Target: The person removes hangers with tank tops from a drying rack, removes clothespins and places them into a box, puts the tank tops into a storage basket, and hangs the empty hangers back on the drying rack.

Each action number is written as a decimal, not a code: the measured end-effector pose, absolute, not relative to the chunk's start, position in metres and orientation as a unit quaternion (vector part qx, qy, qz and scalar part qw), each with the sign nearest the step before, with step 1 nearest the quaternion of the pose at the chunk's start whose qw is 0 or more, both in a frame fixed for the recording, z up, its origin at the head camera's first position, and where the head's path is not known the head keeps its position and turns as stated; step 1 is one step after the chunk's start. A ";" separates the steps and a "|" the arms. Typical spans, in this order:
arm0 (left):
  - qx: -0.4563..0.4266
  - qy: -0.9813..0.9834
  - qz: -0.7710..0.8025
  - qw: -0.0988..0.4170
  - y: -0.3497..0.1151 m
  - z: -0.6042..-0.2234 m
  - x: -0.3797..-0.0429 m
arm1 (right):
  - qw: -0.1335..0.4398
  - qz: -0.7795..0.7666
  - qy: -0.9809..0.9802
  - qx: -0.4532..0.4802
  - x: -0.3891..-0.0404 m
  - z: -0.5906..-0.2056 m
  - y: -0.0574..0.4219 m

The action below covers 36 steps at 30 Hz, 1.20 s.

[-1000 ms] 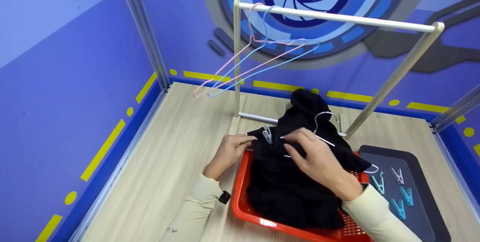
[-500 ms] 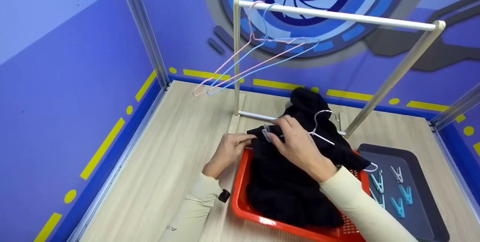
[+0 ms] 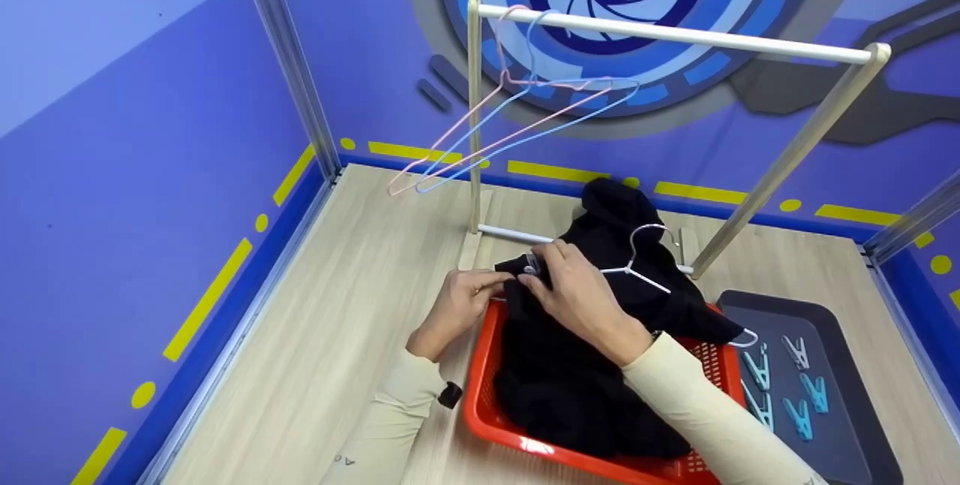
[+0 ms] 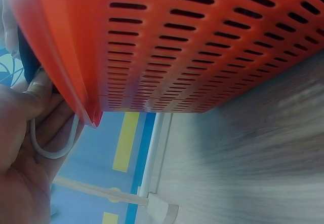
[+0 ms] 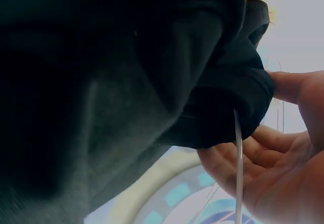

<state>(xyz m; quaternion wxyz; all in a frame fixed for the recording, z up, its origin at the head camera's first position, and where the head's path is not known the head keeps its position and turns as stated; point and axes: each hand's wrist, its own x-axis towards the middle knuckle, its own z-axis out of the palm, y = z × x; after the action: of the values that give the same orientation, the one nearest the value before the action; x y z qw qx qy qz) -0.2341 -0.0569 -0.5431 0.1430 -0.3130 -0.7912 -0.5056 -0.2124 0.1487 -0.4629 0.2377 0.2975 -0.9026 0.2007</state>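
Observation:
A black top with a white wire hanger in it lies over a red basket. My left hand pinches the top's left edge at the basket rim. In the left wrist view, the rounded hanger end sticks out by those fingers. My right hand holds the cloth close by, thumb and fingers on either side of a fold in the right wrist view. A pale clothespin shows at its fingertips, partly covered. I cannot tell whether the fingers touch the clothespin.
Behind the basket stands a drying rack, with a pink hanger and a blue hanger on its left end. A dark grey tray at the right bears several clothespins.
My right hand has moved left from the hanger's middle to the cloth around the pale clothespin, now partly covering it. The left hand has kept its pinch in the same place.

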 end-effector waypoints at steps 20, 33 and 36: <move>-0.317 -0.784 -0.515 0.139 -0.057 -0.544 -0.236 | 0.192 0.403 -0.836 0.319 -0.216 -0.463 0.158; -0.318 -0.789 -0.505 0.148 -0.056 -0.546 -0.236 | 0.114 0.558 -0.781 0.255 -0.192 -0.432 0.152; -0.317 -0.787 -0.508 0.145 -0.056 -0.545 -0.236 | 0.142 0.547 -0.773 0.288 -0.192 -0.433 0.151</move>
<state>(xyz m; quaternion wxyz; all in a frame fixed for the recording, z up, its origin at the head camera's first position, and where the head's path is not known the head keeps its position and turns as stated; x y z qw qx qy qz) -0.2357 -0.0560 -0.5447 0.1449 -0.3173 -0.7874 -0.5083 -0.1923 0.1515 -0.4328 0.1422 0.2878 -0.7733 0.5467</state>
